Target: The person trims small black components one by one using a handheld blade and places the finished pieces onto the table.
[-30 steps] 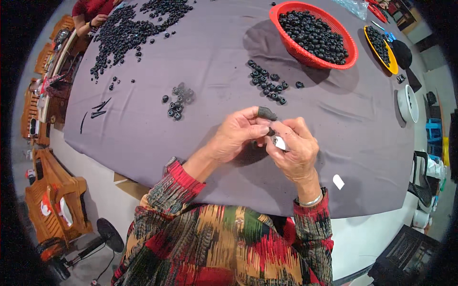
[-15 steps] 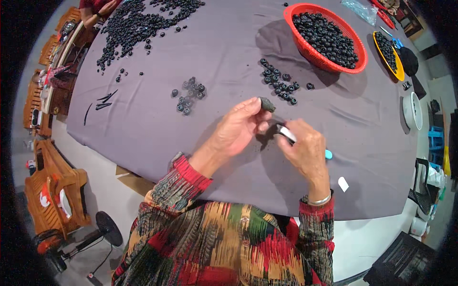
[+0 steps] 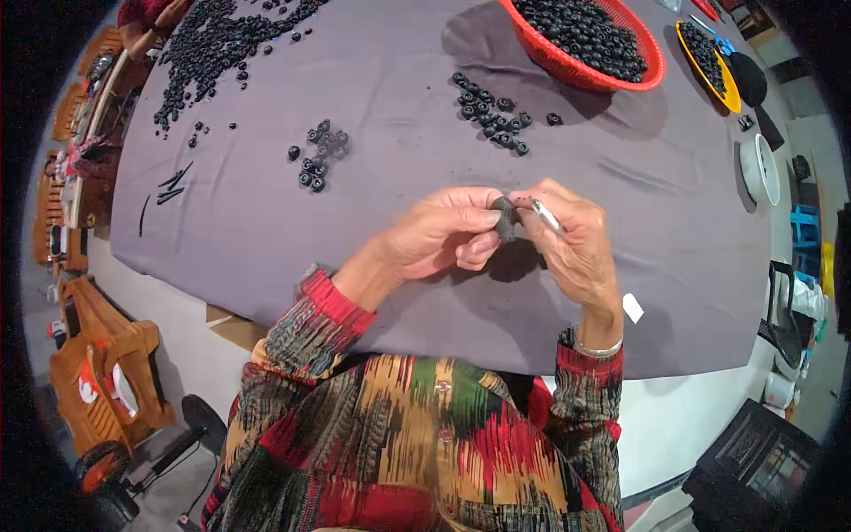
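Observation:
My left hand (image 3: 443, 232) pinches a small dark grey, rough-looking piece (image 3: 505, 219) between thumb and fingers above the near middle of the table. My right hand (image 3: 574, 244) closes round a slim white tool (image 3: 548, 215), and its fingertips meet the piece from the right. The kind of tool cannot be made out, as the hand covers most of it. Beyond my hands lie two loose groups of small black round parts with holes: the left group (image 3: 317, 167) and the right group (image 3: 493, 113).
A red basket (image 3: 654, 69) heaped with black parts stands at the far right, near a yellow plate (image 3: 732, 97) and a white bowl (image 3: 761, 170). Many parts spread far left (image 3: 199, 53), by another person's arm (image 3: 137, 40). Thin black strips (image 3: 171, 191) and a white scrap (image 3: 632, 308) lie on the cloth.
My right hand has moved up and left until its fingers meet the dark piece. In my left hand the piece has turned more upright. The view has shifted slightly.

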Available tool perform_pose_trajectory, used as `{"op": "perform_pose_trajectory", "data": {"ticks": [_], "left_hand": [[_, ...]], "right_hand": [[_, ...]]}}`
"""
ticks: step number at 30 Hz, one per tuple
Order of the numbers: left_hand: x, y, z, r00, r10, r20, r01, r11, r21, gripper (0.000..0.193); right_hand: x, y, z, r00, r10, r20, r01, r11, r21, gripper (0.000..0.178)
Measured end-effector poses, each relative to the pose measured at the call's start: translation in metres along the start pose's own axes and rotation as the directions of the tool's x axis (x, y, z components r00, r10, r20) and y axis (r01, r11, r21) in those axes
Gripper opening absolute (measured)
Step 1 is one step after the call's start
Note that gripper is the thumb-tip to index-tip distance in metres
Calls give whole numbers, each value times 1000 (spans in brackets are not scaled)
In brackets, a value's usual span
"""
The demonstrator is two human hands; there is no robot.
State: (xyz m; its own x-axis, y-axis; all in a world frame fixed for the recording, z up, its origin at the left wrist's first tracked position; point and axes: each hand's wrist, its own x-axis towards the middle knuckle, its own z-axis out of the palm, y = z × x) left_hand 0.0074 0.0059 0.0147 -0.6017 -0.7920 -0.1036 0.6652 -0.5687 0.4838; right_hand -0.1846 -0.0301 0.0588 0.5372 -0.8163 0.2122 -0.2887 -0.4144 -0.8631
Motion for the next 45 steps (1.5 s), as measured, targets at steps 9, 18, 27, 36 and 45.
{"op": "perform_pose_trajectory", "data": {"ticks": [9,18,27,36,45], "left_hand": [[-6,6,0,998,-54,24,53,997,55,18],[-8,5,-3,977,-181,114,189,980,-64,17],[-10,-4,3,946,-183,266,232,958,-166,19],[-11,-4,4,922,-200,331,197,980,43,41],[-4,-4,1,957,165,237,-147,985,-91,62]], "right_hand": [[-1,-3,4,997,-74,-31,74,997,9,11],[-2,-9,4,999,38,23,-39,999,34,9],[-3,-9,9,992,124,-35,-119,984,135,9],[4,-12,2,979,127,161,-167,948,269,13],[-3,-12,-7,940,166,-299,-120,979,167,9]]}}
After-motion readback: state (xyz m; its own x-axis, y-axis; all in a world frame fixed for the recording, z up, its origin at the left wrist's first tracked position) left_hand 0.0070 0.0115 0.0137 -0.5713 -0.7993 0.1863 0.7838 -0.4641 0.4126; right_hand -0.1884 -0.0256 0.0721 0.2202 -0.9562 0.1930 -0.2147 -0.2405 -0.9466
